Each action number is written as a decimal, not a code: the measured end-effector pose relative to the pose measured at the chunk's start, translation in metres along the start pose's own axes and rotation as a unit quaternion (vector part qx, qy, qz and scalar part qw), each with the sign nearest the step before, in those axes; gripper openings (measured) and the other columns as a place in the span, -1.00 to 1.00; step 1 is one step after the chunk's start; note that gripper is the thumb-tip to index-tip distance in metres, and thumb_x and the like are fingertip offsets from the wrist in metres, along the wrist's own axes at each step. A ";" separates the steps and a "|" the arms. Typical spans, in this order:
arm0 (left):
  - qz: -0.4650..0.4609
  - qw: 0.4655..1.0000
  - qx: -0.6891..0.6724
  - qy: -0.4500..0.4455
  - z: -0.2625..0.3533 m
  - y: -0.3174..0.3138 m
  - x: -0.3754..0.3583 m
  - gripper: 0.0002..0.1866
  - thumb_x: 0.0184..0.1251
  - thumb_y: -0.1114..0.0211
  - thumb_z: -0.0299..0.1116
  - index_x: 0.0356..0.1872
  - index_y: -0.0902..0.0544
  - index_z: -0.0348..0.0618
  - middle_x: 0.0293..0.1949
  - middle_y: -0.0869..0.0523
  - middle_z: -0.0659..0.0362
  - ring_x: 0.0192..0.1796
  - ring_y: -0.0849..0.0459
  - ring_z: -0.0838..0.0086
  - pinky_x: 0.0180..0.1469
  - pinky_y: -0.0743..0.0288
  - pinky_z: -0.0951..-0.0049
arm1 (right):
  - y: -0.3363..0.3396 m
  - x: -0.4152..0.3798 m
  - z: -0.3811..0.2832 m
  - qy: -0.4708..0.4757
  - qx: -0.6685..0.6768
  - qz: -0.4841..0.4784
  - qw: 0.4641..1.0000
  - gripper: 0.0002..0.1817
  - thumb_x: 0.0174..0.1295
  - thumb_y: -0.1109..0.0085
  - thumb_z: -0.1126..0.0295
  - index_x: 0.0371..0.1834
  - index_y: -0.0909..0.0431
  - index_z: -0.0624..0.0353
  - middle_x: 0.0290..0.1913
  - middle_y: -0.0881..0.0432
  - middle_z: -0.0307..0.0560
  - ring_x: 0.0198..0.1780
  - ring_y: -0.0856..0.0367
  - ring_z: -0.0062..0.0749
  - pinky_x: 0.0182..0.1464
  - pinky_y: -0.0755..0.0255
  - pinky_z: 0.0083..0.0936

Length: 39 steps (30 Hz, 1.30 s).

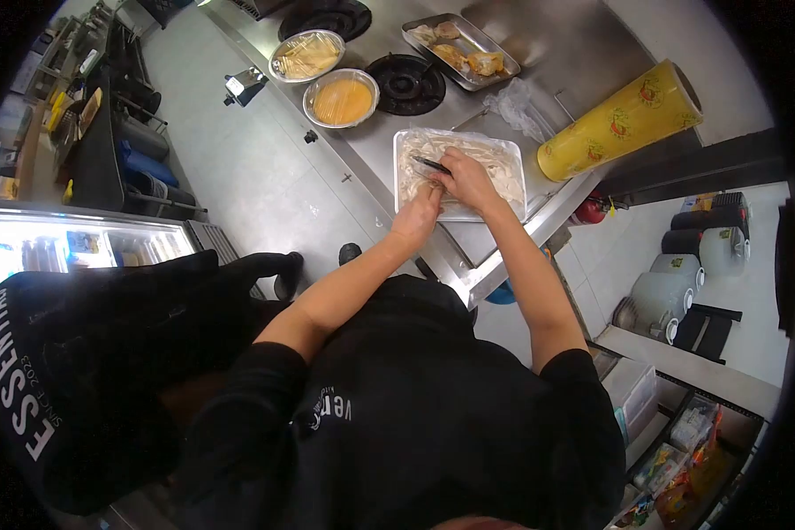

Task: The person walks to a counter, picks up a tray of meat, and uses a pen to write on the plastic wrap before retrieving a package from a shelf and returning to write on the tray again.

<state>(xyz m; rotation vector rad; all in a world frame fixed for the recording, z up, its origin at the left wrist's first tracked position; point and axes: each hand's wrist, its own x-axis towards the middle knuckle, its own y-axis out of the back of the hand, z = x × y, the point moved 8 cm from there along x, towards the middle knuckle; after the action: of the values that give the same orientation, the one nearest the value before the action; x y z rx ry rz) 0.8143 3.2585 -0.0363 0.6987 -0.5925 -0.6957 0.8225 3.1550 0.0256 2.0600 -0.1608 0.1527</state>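
A white rectangular tray (523, 190) of pale sliced food (495, 168) lies in front of me under clear plastic film. My right hand (468, 182) is over its middle, closed on a slim black pen-like tool (431, 165) pointing left. Close below it, my left hand (421, 212) has its fingers bunched together at the tray's near side; what they hold, if anything, is hidden. Beyond the tray stand two film-covered metal bowls, a bowl of orange liquid (341, 100) and a bowl of pale strips (307, 56).
To the right of the tray lies a big yellow roll of wrap (623, 119), near crumpled clear plastic (518, 108). A metal tray (510, 68) with yellowish food pieces sits at the back, beside a black burner (405, 85). A person in black (124, 353) is close on my left.
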 end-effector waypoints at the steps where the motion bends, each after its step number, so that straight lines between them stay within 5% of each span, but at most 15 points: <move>1: 0.004 0.999 0.039 -0.035 0.001 0.000 0.000 -0.63 0.19 -0.18 -0.45 0.05 -0.44 -0.23 -0.13 -0.56 -0.03 -0.16 -0.64 0.01 -0.21 -0.57 0.09 | 0.000 0.000 0.001 -0.006 0.001 -0.008 1.000 -0.70 0.13 -0.29 0.25 -0.31 -0.60 0.31 -0.14 -0.55 0.05 -0.14 -0.60 0.06 -0.10 -0.50 -0.15; 8: -0.012 0.965 0.237 -0.108 -0.001 0.015 0.001 -0.82 0.13 -0.27 -0.29 -0.22 -0.64 -0.02 -0.17 -0.56 0.22 -0.13 -0.55 0.36 -0.23 -0.50 0.32 | -0.002 0.000 0.003 -0.014 -0.014 -0.016 1.000 -0.72 0.16 -0.28 0.25 -0.29 -0.60 0.29 -0.15 -0.55 0.03 -0.12 -0.60 0.04 -0.09 -0.50 -0.15; 27: 0.069 0.987 0.122 -0.073 -0.006 0.042 0.013 -0.90 0.14 -0.24 -0.42 -0.29 -0.60 -0.01 -0.23 -0.59 0.28 -0.21 -0.63 0.37 -0.27 -0.60 0.36 | 0.002 0.001 0.000 -0.006 -0.006 -0.013 1.000 -0.73 0.17 -0.27 0.24 -0.29 -0.61 0.26 -0.20 -0.53 0.03 -0.16 -0.58 0.05 -0.12 -0.46 -0.17; 39: 0.035 0.957 0.195 -0.211 0.012 0.063 0.045 -0.84 0.09 -0.24 -0.28 -0.28 -0.60 0.04 -0.25 -0.53 0.31 -0.15 -0.58 0.43 -0.28 -0.56 0.39 | 0.008 0.004 0.010 0.006 0.022 -0.007 1.000 -0.73 0.15 -0.27 0.29 -0.28 -0.59 0.31 -0.17 -0.53 0.12 -0.11 -0.56 0.10 -0.06 -0.46 -0.14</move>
<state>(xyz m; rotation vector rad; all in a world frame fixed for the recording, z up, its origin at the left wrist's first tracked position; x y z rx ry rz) 0.8570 3.2566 0.0291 0.8953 -1.1639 -0.6713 0.8251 3.1423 0.0288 2.1037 -0.1372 0.1627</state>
